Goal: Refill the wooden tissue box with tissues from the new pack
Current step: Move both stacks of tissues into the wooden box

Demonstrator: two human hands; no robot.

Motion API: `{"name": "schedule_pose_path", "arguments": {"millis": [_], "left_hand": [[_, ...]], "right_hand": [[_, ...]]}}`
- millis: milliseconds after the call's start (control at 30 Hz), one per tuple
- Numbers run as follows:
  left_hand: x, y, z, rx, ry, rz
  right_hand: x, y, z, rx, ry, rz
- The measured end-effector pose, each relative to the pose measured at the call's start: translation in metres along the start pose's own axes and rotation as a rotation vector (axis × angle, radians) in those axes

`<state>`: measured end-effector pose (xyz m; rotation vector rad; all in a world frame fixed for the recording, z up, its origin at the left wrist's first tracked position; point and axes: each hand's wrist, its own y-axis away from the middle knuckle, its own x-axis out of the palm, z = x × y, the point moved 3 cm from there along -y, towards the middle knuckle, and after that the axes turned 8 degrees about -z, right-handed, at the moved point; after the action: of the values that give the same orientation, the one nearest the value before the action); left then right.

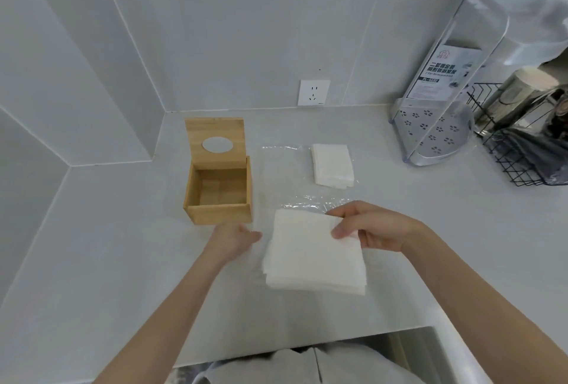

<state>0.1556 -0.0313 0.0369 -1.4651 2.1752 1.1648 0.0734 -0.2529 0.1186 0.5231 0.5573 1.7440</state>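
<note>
While right hand point(365, 231) pinches the tissue stack point(313, 256) and left hand point(235, 237) hovers open, loading the empty wooden tissue box point(219, 196) comes next.

Pale grey tiled walls point(215, 30) meet in the far left corner above a matching pale grey countertop point(92, 260), with a white wall socket point(313, 92) on the far wall and a steel sink edge point(424, 350) nearest.
</note>
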Motion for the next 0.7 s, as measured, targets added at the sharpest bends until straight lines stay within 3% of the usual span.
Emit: {"name": "schedule_pose_path", "arguments": {"millis": [67, 133, 200, 433, 700], "left_hand": [[-0.015, 0.011, -0.015, -0.048, 0.372, 0.116], [-0.027, 0.027, -0.034, -0.097, 0.732, 0.411], [-0.041, 0.034, -0.04, -0.076, 0.831, 0.508], [-0.083, 0.007, -0.019, -0.068, 0.779, 0.301], [-0.125, -0.048, -0.003, -0.121, 0.791, 0.139]], "right_hand": [[0.004, -0.011, 0.017, -0.036, 0.014, 0.015], [0.01, -0.022, 0.029, -0.046, 0.036, 0.024], [0.018, -0.036, 0.039, -0.036, 0.081, 0.026], [0.034, -0.082, 0.058, -0.006, 0.049, 0.037], [0.043, -0.134, 0.072, -0.011, -0.175, -0.267]]}}
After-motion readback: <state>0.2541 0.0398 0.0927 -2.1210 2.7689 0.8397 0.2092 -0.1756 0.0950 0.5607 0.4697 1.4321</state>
